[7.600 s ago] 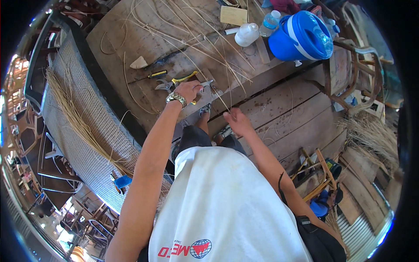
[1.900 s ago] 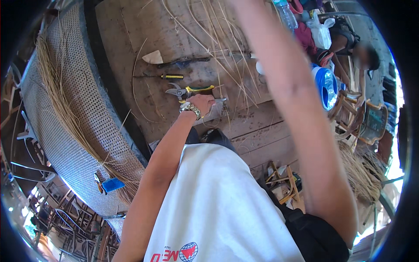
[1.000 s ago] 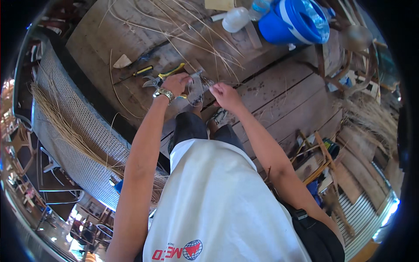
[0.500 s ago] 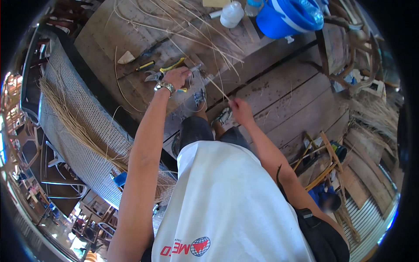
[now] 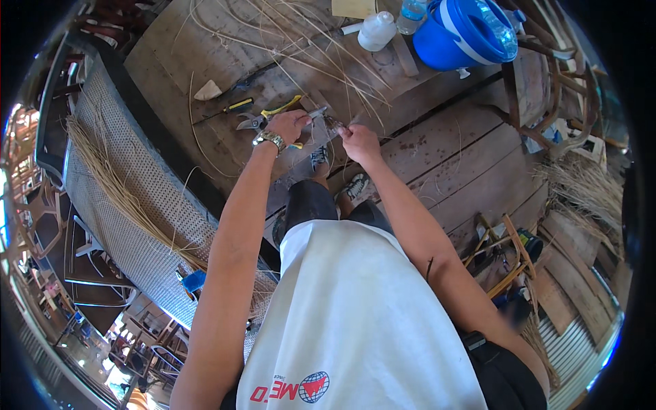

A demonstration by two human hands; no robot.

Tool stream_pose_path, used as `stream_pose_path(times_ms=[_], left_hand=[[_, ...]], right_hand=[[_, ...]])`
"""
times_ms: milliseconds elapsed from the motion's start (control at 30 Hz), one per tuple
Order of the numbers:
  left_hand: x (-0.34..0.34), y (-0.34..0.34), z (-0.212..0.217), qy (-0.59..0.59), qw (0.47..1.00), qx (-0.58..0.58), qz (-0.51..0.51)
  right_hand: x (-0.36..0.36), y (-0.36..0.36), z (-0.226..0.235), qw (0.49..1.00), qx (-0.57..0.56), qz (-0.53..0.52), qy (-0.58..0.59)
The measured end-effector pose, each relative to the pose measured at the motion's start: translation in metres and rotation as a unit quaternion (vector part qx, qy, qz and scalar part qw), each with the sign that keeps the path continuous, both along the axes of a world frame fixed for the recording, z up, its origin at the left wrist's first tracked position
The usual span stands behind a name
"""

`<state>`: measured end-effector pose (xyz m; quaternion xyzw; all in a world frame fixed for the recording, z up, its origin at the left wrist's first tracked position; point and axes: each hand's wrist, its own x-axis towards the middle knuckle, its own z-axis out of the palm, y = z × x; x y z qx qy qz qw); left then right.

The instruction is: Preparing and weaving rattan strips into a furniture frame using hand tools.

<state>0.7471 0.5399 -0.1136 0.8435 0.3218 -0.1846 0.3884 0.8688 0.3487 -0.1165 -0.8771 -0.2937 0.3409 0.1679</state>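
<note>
Two bare hands are held close together over the far edge of a wooden workbench (image 5: 205,61). The left hand (image 5: 290,125), with a metal watch (image 5: 270,139) on its wrist, is closed, and a grey metal tool (image 5: 316,113) appears to be gripped in it, though the grip itself is partly hidden. The right hand (image 5: 359,141) is curled just to the right, and a thin cane strand (image 5: 333,123) seems to be pinched at its fingertips; whether the strand is truly clamped cannot be told. The tool and the strand end meet between the two hands, above the bench edge.

Just left of the left hand, pruning shears (image 5: 250,122) are laid on the bench, and a yellow-handled tool (image 5: 281,107) is seen beside them, partly under the hand. Farther left, a screwdriver with a black and yellow handle (image 5: 229,109) is laid flat. Long loose cane strips (image 5: 294,34) are spread across the far part of the bench. At the far right a blue bucket (image 5: 454,34) is set, with a white plastic bottle (image 5: 376,31) lying near it. On the left, a panel of woven cane (image 5: 130,205) is leaned along the bench, with a bundle of dry fibres (image 5: 116,184) across it. Shoes (image 5: 354,186) are seen on the plank floor (image 5: 465,157) below the hands.
</note>
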Motion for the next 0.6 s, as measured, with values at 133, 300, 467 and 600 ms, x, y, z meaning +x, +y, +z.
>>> stream_pose_path(times_ms=[133, 300, 467, 600], left_hand=[[-0.002, -0.001, 0.001, 0.012, 1.0, -0.004, 0.027], [-0.003, 0.001, -0.001, 0.012, 1.0, -0.007, 0.017], [0.0, 0.0, 0.002, 0.021, 1.0, -0.002, 0.01], [0.003, 0.002, 0.007, 0.037, 0.999, -0.011, 0.01]], right_hand=[[-0.018, -0.001, 0.056, 0.996, -0.067, -0.05, -0.038], [-0.026, -0.01, 0.024, 0.972, 0.211, -0.063, -0.082], [-0.013, 0.0, -0.009, 0.915, 0.182, -0.251, 0.259], [-0.011, 0.0, -0.01, 0.984, 0.144, -0.105, 0.015]])
